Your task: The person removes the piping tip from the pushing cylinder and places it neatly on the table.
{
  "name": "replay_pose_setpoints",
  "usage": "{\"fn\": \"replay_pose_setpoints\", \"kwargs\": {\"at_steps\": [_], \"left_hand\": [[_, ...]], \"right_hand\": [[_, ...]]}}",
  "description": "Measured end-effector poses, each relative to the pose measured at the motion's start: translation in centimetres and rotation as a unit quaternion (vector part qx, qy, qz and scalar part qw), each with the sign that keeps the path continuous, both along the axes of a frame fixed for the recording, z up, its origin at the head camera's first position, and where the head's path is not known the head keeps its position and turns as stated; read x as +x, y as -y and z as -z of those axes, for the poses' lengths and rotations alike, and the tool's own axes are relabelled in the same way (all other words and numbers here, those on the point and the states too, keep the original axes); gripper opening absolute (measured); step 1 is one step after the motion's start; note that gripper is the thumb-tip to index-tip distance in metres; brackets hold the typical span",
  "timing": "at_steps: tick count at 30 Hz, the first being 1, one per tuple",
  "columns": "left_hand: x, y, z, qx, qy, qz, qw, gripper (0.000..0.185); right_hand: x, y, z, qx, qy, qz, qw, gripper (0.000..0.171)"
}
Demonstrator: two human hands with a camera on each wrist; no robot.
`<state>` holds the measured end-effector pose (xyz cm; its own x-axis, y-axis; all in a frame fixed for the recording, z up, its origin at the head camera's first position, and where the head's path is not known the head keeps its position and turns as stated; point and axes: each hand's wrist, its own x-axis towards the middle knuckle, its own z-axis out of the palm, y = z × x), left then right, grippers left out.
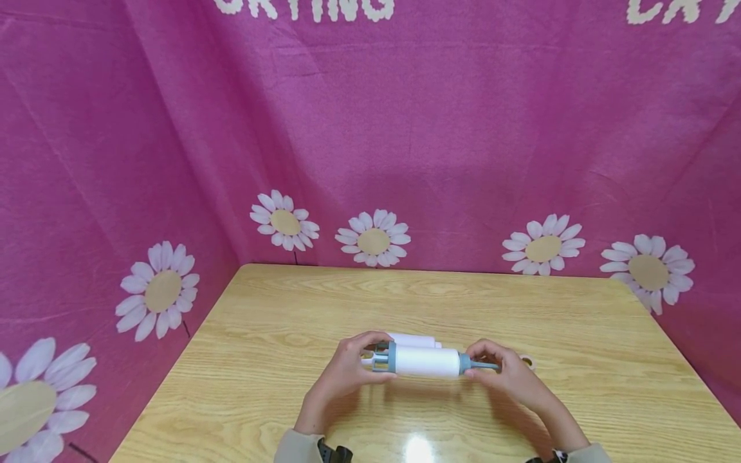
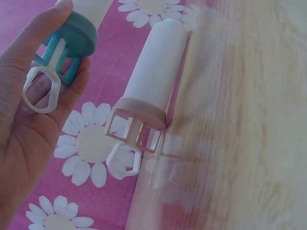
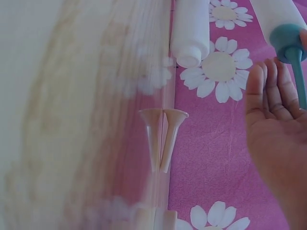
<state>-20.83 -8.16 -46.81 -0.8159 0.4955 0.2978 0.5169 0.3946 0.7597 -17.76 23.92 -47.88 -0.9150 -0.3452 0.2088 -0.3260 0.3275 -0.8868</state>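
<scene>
While both hands (image 1: pixel 431 373) grip it — smooth white tube (image 1: pixel 427 361); teal caps | woodgrain table (image 1: pixel 289 308)

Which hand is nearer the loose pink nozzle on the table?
Right. The right hand is just beside the pink nozzle; the left hand is at the far end of the blue-capped tube.

Head view looking forward and down from the near edge of the table (image 1: pixel 463 302); both wrist views close beside their hands, sharing the blue-capped tube (image 1: pixel 425 361) and the second tube (image 2: pixel 156 72).
</scene>
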Motion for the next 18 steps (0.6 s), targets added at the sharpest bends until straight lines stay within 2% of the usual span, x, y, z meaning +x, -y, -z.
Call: {"fn": "replay_pose_setpoints", "kwargs": {"at_steps": [8,18], "left_hand": [[0.12,0.02,-0.11,0.008,0.006,0.001,0.9999,0.052],[0.14,0.06,0.00,0.016,-0.008,-0.009,0.9998,0.051]], "right_hand": [[-0.08,0.05,0.45,-0.006,-0.083,-0.006,0.997,0.027],[0.02,0.36,0.13,-0.012,-0.097,-0.005,0.995,0.032]]}}
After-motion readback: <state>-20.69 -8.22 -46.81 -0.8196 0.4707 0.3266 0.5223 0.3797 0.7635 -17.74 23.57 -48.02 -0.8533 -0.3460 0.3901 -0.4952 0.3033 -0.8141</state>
